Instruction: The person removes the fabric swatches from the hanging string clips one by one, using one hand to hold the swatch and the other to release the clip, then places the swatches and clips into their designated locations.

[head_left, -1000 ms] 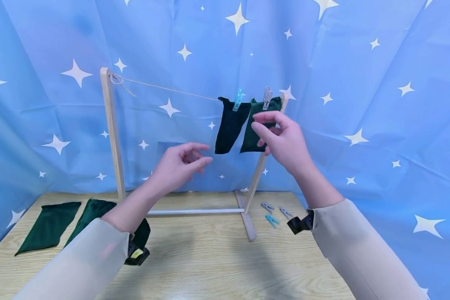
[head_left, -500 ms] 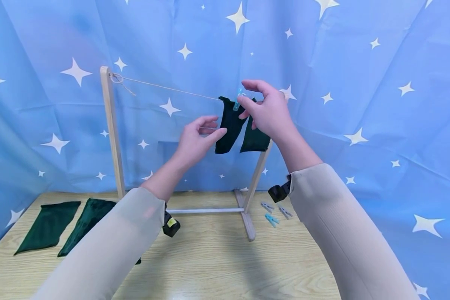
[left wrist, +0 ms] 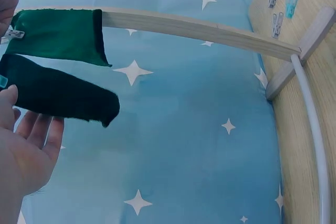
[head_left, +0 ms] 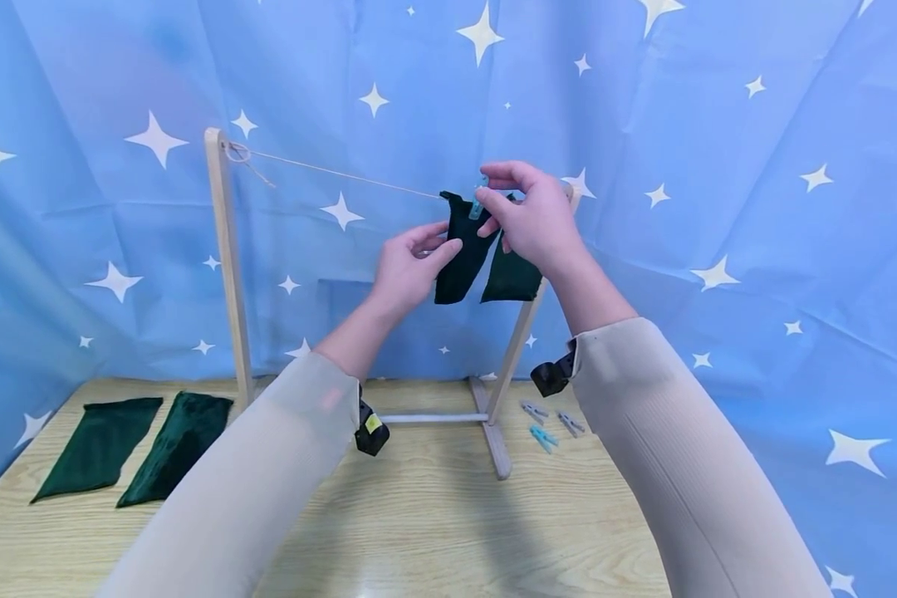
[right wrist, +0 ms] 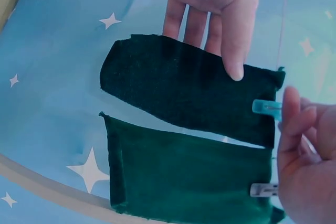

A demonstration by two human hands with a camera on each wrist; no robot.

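Two hands are at one hung green cloth [head_left: 469, 264], towards 12 o'clock of the head view's middle: the right hand [head_left: 532, 218] pinches its blue clip [head_left: 475, 209], while the left hand's [head_left: 411, 264] thumb and fingers straddle its 10 o'clock edge, whether squeezing I cannot tell. It looks light, limp, grippy, hardly fragile; best held by the 11 o'clock corner

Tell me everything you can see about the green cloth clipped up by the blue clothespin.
The green cloth looks dark, soft and velvety, roughly rectangular and slanting in the head view. It hangs from the string, fastened at its top edge by the blue clothespin, which the right hand pinches. The left hand holds its side edge, thumb in front, fingers behind. A gap widening downward separates it from the neighbouring cloth.
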